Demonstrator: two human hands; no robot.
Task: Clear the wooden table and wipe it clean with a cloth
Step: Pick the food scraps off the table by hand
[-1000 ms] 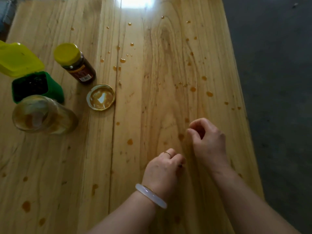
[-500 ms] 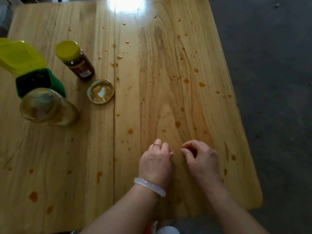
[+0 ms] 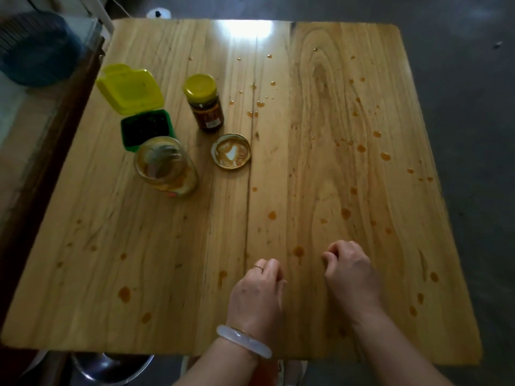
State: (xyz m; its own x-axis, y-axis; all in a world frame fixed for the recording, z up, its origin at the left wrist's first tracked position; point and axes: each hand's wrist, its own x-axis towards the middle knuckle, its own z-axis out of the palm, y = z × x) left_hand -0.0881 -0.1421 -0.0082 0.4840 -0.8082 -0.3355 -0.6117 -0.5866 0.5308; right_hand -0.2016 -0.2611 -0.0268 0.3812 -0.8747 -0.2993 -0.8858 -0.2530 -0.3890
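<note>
The wooden table (image 3: 320, 107) is dotted with orange-brown drops and smears (image 3: 345, 213) across its middle and right side. On its left part stand a dark sauce jar with a yellow lid (image 3: 204, 103), an open glass jar (image 3: 165, 167), a loose smeared lid (image 3: 231, 151) lying flat, and a green container (image 3: 146, 128) with its yellow flip lid (image 3: 129, 90) open. My left hand (image 3: 257, 296), wearing a pale bangle, and my right hand (image 3: 349, 270) hover near the front edge with fingers curled, holding nothing I can see. No cloth is in view.
Dark grey floor (image 3: 473, 135) lies to the right and beyond the table. A blue ribbed object (image 3: 36, 48) sits on a surface past the left edge. A shiny metal object (image 3: 111, 369) shows under the front edge.
The view has pulled back, so the whole table shows now. Both hands have drawn toward the near edge and moved slightly apart, still curled.
</note>
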